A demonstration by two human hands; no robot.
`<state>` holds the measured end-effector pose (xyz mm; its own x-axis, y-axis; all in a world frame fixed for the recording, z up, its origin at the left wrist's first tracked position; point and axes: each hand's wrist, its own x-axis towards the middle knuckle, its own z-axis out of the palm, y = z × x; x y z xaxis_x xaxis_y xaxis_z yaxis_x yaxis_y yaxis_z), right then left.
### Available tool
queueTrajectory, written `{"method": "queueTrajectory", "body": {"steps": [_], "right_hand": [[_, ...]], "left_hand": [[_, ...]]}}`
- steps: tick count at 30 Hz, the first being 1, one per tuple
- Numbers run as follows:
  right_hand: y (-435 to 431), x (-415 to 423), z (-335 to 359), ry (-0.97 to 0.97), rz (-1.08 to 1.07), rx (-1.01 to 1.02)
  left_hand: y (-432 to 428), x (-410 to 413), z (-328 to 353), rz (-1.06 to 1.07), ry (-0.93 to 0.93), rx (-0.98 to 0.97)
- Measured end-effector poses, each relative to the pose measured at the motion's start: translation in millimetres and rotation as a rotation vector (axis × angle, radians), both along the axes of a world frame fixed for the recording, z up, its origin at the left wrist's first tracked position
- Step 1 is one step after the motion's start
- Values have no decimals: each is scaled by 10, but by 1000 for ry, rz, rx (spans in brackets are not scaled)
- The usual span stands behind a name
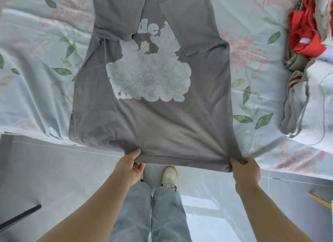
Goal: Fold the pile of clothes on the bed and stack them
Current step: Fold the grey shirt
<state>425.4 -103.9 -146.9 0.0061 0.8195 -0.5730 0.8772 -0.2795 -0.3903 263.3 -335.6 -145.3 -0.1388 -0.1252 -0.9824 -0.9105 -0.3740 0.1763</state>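
Note:
A grey T-shirt (155, 119) with a white cloud-like print lies flat on the bed, both sleeves folded inward over the body. Its hem hangs off the bed's near edge. My left hand (130, 167) pinches the hem at its left part, thumb on top. My right hand (246, 170) grips the hem's right corner, fingers curled round the cloth. The hem is stretched taut between the two hands. A pile of clothes (311, 65) lies at the right: a red garment on top, beige and white pieces below.
The bed sheet (36, 65) is pale blue with pink flowers and green leaves. Its near edge runs across the view above my hands. Below are a pale tiled floor (54, 169), my jeans and white shoes. A dark bar (19, 217) lies at lower left.

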Motion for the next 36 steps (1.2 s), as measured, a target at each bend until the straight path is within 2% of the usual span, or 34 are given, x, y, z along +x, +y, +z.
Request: {"method": "queueTrajectory", "body": {"steps": [3,6,8,13,15,17,19,22,26,31,36], "right_hand": [[-40,-81,46,-78,43,-11],[-112,-260,139,-216,209,76],[-203,-405,181,-207,337,142],[-561,-745,190,-145,631,146],[-696,-897,196,-120,688,124],[-845,-1045,210,-81,728,102],[-982,-1190,233,-58,775,81],[-1150,-1417,287,-39,825,66],[-1282,-1789,381,-27,871,70],[-1347,-2430,478,29,902,67],[-1334,-3193,434,114,949,94]], "left_hand": [[-79,-92,79,145,32,76],[-236,-251,174,362,74,122],[-374,-371,239,476,76,99],[-774,-586,285,486,158,62],[-938,-635,260,453,221,48],[-1121,-671,278,499,204,39],[-1275,-685,314,347,314,38],[-1316,-679,407,-153,531,46],[-1250,-862,554,-543,602,89],[-1103,-1185,616,-817,587,24],[-939,-1426,512,-1032,556,83]]}}
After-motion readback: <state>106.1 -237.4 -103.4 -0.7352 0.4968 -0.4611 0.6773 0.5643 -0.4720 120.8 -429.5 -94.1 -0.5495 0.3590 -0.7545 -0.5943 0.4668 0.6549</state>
